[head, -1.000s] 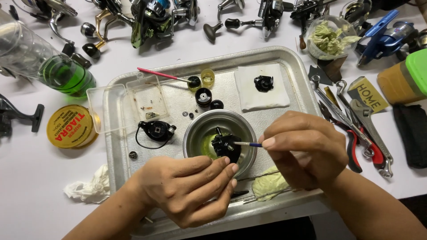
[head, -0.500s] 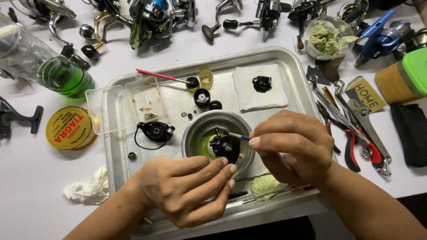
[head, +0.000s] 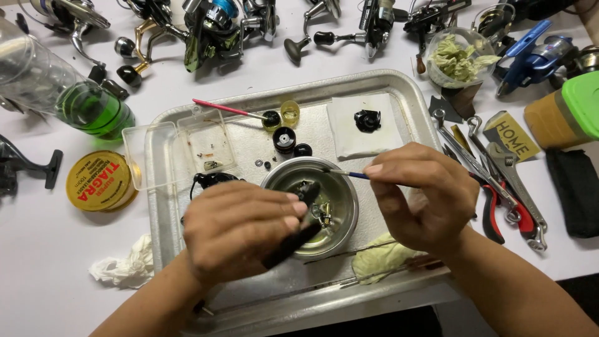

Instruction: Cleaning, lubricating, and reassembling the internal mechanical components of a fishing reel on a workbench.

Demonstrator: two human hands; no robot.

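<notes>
Left hand [head: 240, 231] holds black part [head: 307, 190] over steel bowl [head: 340, 224] of greenish liquid

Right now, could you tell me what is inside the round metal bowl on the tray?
The metal bowl holds greenish liquid and small metal parts. The left hand holds a black part over it, hiding the near side.

bowl [head: 337, 234] in tray [head: 399, 87] | pliers [head: 496, 209] right | tin [head: 100, 181] left

Bright even overhead light, soft shadows, sharp focus
</notes>
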